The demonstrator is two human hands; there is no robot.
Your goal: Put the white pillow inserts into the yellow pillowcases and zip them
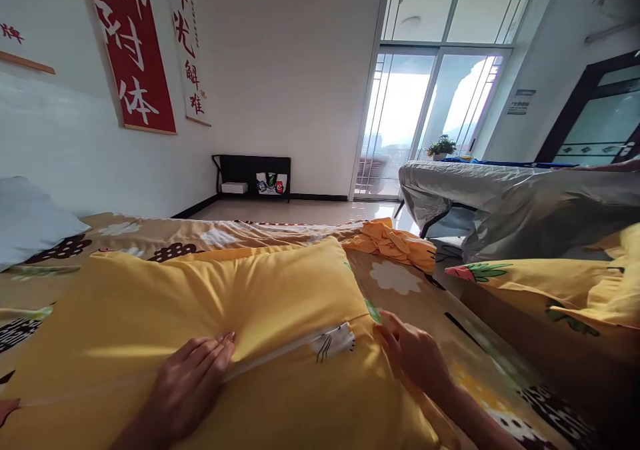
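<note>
A plump yellow pillow (280,283) fills the foreground, lying on a patterned bed sheet (395,277). A pale, zipper-like seam runs across it, with a white printed patch near its right end. My left hand (193,383) is on the middle of the pillow beside the seam. Its fingers are pressed together on the cloth, and creases fan out from the fingertips. At the pillow's right edge, my right hand (413,353) grips the yellow cloth beside a small green printed part. Its thumb and some fingers are partly hidden.
Crumpled orange cloth (395,243) lies on the bed's far right corner. Other yellow printed bedding (560,290) is at the right. A table under a grey cover (525,187) stands beyond, and a white pillow (35,217) is at the left. A black low shelf (240,170) stands against the wall.
</note>
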